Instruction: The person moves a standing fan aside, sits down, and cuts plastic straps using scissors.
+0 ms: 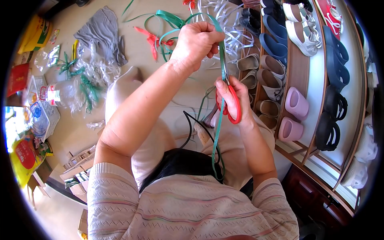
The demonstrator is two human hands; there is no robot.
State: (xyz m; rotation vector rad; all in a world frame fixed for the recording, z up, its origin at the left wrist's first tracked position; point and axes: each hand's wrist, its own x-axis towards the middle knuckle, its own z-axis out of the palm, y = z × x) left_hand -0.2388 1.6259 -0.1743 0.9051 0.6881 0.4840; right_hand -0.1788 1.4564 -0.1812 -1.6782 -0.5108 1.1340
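Pinched in my left hand (197, 45) is a green plastic strap (217, 138), which runs down past my right hand to my lap and loops there. Red-handled scissors (239, 105) are gripped in my right hand (234, 94), with their blades pointing up alongside the strap. Whether the blades touch the strap I cannot make out. More green strap (170, 18) curls on the floor beyond my left hand, beside a red ribbon (152, 43).
A shoe rack (296, 70) with several pairs of shoes stands to the right. White strips (236, 30) lie tangled ahead. On the left are a grey cloth (103, 34), a clear plastic bottle (64, 93), a white basket (51, 116) and a yellow bag (25, 158).
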